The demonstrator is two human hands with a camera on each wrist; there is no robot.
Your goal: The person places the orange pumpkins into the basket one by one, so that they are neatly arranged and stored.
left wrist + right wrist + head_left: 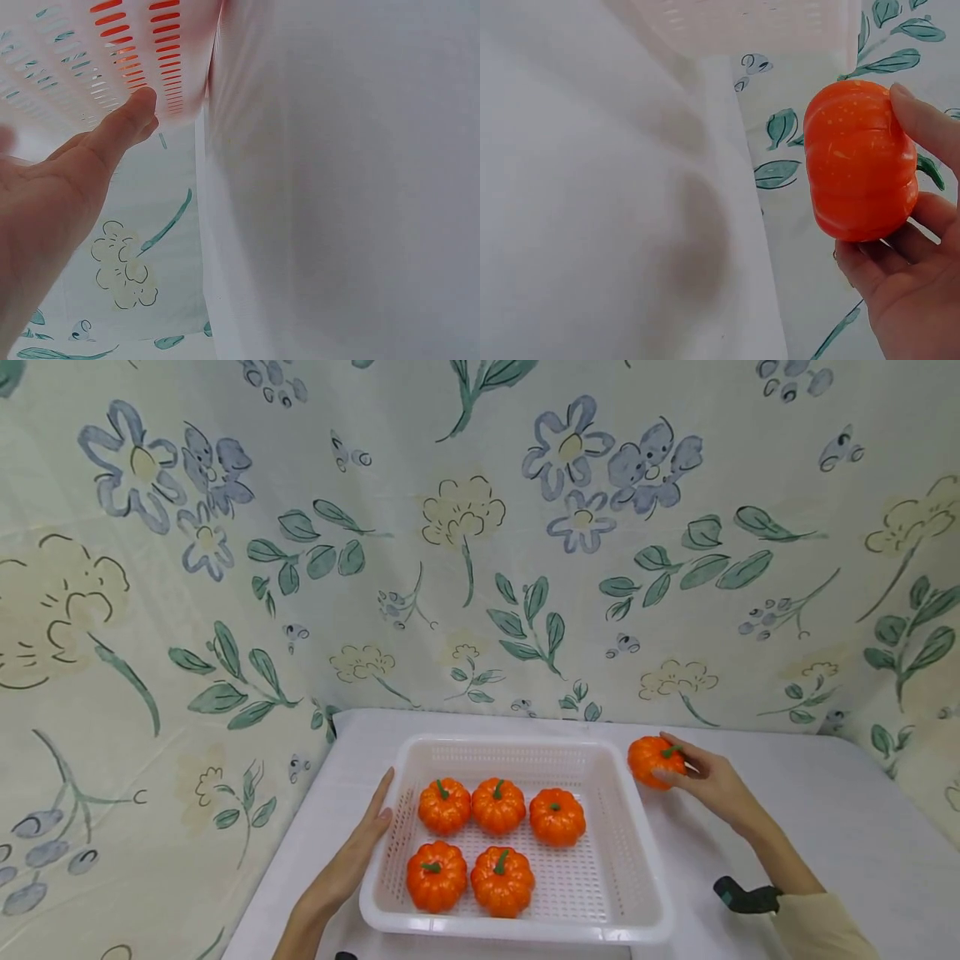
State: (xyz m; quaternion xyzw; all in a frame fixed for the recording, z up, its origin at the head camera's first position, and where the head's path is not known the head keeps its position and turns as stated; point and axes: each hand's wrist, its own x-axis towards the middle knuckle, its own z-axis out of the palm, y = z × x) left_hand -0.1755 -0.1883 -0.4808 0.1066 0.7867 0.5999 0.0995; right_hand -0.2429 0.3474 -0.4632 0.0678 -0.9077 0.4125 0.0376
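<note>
A small orange toy pumpkin [654,762] with a green stem is gripped between the thumb and fingers of my right hand [708,781], just outside the basket's far right side. In the right wrist view the same pumpkin [861,161] is held off the table, its shadow falling on the cloth. My left hand [360,839] rests against the left wall of the white plastic basket [517,928], fingers fairly straight. Inside the basket sit several more pumpkins: three across the far row, including one pumpkin [557,817] at right, and two in the near row, including one pumpkin [503,882].
The basket stands on a table with a white cloth [795,785]. Behind and to the left hangs a floral curtain [480,568]. Bare basket floor [573,889] shows at the near right. A black band [746,897] is on my right wrist.
</note>
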